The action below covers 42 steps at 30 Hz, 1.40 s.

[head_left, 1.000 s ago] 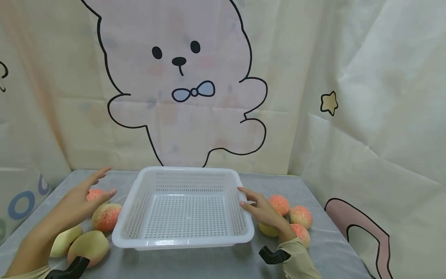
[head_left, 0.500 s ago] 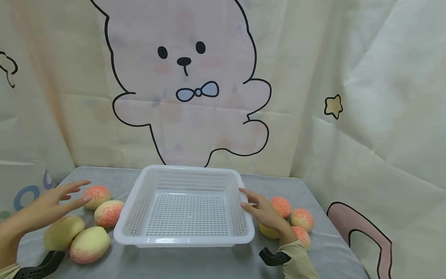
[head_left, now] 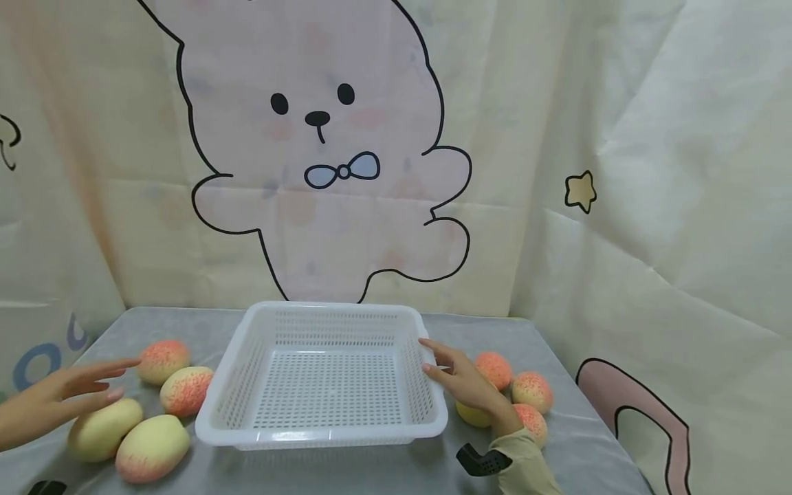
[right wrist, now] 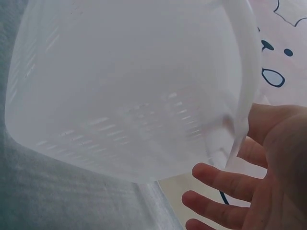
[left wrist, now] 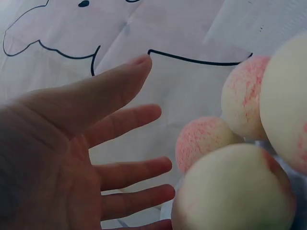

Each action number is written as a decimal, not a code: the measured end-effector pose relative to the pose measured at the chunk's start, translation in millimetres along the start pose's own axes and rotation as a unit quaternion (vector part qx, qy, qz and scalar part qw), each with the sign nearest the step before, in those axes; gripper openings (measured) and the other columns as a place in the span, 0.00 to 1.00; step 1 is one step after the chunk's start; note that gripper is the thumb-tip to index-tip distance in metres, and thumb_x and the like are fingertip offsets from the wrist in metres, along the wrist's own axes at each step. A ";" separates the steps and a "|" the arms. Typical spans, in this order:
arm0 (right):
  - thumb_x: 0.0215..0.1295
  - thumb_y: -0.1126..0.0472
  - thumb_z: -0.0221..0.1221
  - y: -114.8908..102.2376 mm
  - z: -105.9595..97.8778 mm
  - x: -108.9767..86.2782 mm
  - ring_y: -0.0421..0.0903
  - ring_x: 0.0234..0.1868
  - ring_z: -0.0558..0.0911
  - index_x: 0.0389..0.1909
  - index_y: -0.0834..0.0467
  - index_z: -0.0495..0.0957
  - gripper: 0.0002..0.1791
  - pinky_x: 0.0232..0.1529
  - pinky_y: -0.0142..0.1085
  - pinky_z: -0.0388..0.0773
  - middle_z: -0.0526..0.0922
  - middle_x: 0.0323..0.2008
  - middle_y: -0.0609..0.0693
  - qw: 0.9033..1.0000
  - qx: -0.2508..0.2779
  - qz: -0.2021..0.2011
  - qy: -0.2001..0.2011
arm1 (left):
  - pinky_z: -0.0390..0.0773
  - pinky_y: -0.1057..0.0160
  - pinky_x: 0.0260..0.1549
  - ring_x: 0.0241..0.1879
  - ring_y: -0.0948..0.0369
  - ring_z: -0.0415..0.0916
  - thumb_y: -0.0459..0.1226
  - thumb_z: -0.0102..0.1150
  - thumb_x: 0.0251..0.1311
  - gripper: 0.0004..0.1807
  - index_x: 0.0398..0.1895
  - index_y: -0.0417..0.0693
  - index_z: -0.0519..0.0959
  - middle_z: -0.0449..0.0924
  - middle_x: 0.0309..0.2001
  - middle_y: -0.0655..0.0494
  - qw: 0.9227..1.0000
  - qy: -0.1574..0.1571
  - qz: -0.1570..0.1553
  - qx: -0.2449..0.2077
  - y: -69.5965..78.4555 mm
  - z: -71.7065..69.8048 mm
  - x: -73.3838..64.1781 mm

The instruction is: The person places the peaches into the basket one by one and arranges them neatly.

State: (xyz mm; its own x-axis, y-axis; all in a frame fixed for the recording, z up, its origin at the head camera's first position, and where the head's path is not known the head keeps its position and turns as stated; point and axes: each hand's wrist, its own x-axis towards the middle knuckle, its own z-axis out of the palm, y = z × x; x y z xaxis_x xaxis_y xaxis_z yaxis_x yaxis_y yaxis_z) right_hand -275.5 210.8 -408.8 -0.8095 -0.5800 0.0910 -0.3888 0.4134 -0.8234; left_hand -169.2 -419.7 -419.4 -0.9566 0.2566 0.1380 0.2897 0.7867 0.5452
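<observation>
A white perforated plastic basket (head_left: 322, 436) stands mid-table with nothing in it. My right hand (head_left: 464, 378) holds its right rim; in the right wrist view the thumb and index finger hook over the rim while the other fingers (right wrist: 220, 184) stay outside, spread. My left hand (head_left: 62, 402) is at the left, fingers extended and apart, holding nothing. Just beyond and beside it lie several peaches, two blushed red (head_left: 163, 361) and two paler yellow (head_left: 152, 448). The left wrist view shows the spread left hand (left wrist: 96, 153) beside the peaches (left wrist: 235, 191).
More peaches (head_left: 532, 392) cluster right of the basket, partly behind the right forearm. A grey cloth (head_left: 309, 474) covers the table. Printed curtains (head_left: 495, 103) with a cartoon bear enclose the back and sides.
My left hand has moved left and toward me, away from the basket and the peaches, uncovering them. My right hand stays at the basket's rim. The head view has shifted slightly.
</observation>
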 end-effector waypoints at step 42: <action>0.79 0.59 0.50 16.1 -1.7 4.2 0.68 0.71 0.70 0.79 0.65 0.52 0.33 0.67 0.56 0.73 0.63 0.74 0.68 0.998 0.041 -0.028 -0.028 | 0.73 0.74 0.39 0.48 0.90 0.65 0.35 0.50 0.74 0.34 0.62 0.97 0.61 0.61 0.52 1.02 0.947 -0.202 -0.070 -0.238 -71.6 12.6 -14.5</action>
State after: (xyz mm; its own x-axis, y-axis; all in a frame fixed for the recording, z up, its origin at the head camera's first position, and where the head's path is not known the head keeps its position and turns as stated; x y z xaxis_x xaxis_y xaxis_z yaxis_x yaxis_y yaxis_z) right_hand -285.9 216.3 -420.8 -0.7613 -0.6394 0.1079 -0.3932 0.3229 -0.8609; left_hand -175.6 -472.7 -470.8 -0.8664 0.4385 -0.2389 0.0217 0.5109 0.8594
